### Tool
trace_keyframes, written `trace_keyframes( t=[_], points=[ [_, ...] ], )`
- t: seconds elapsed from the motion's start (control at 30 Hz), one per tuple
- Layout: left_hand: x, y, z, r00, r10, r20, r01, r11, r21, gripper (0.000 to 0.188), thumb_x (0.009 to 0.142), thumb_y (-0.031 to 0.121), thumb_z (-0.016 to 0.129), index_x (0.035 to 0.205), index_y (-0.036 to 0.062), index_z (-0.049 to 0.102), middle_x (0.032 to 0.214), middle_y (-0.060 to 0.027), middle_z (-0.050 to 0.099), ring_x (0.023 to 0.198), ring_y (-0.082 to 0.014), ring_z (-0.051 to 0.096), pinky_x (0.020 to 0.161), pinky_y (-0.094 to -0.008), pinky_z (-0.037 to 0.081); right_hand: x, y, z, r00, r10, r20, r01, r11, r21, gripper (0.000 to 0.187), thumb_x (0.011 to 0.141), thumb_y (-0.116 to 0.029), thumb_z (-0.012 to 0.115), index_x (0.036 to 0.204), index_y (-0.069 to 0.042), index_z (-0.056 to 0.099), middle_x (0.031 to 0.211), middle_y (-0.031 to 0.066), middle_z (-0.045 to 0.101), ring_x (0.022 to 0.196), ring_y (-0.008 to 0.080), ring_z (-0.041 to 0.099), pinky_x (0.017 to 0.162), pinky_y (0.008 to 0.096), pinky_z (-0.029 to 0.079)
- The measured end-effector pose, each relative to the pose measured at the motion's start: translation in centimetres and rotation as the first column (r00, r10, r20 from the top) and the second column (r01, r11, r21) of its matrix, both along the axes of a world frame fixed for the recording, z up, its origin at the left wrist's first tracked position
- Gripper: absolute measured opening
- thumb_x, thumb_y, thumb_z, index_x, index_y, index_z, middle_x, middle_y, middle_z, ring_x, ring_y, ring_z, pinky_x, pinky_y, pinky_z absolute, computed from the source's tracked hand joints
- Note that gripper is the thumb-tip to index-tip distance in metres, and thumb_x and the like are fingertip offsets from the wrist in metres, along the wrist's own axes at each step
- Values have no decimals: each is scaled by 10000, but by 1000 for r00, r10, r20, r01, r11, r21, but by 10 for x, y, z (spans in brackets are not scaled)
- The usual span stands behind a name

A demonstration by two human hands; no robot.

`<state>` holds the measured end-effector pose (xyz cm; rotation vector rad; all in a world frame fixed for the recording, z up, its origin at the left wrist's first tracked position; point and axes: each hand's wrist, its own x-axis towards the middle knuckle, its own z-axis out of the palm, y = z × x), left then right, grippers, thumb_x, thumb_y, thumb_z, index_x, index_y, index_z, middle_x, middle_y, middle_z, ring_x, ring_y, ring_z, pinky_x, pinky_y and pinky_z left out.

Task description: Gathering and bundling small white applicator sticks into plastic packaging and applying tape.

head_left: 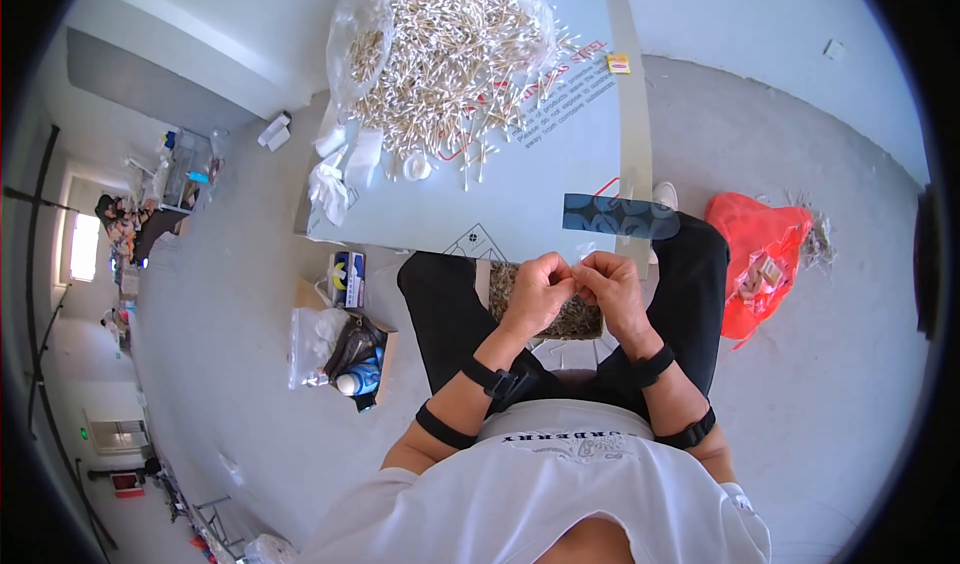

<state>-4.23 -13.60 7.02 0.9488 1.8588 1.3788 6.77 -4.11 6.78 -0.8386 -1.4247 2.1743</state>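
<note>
My left hand (541,292) and my right hand (612,286) meet above my lap at the table's near edge. The fingers of both are pinched closed, their tips nearly touching. A small clear, whitish scrap (585,251) shows just beyond the fingertips. What the fingers hold is too small to make out. Beyond them, a big heap of cotton swabs (450,54) spills out of a clear plastic bag (352,24) on the table. Loose swabs (480,159) lie at the heap's near side. A dark translucent strip with round shapes (610,217) lies over the table's right edge.
The board-topped table (520,204) bears crumpled white plastic (330,186), a white tape roll (417,167) and a yellow packet (618,64). A red bag (755,264) sits on the floor at right. At left stands an open carton (385,364) with a blue bottle. People work far left.
</note>
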Motion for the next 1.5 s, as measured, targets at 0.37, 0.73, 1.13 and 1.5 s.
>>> trace_keyframes(
  t=[0.37,0.73,1.13,1.5],
  points=[
    [-1,-4,5,777,2,630,-3,1000,1,157,778,22,724,705,31,585,614,3,543,502,-61,452,449,-190,329,7,9,-3,997,72,6,-72,997,38,136,817,-34,617,692,17,608,579,-9,545,525,43,466,466,205,340],
    [-3,-2,-2,596,4,803,-63,997,42,113,815,66,678,745,45,591,645,-28,568,493,-108,493,453,-219,360,11,8,-7,998,-27,-58,22,997,-73,132,788,-47,593,667,6,594,596,-12,549,548,38,453,483,214,325],
    [7,33,15,924,-10,-383,79,983,166,184,734,-110,607,854,28,623,715,-61,559,595,-163,544,541,-261,423,17,15,-5,997,-72,-16,73,958,278,127,790,-50,621,687,18,593,612,-18,537,568,45,435,496,233,351],
    [23,121,-31,979,-172,110,161,981,105,79,794,-34,614,861,-13,650,711,-49,620,560,-98,573,489,-240,454,53,40,-43,806,-589,-63,380,596,-708,143,889,-152,657,894,-27,588,757,29,562,586,64,456,473,191,353]
  ],
)
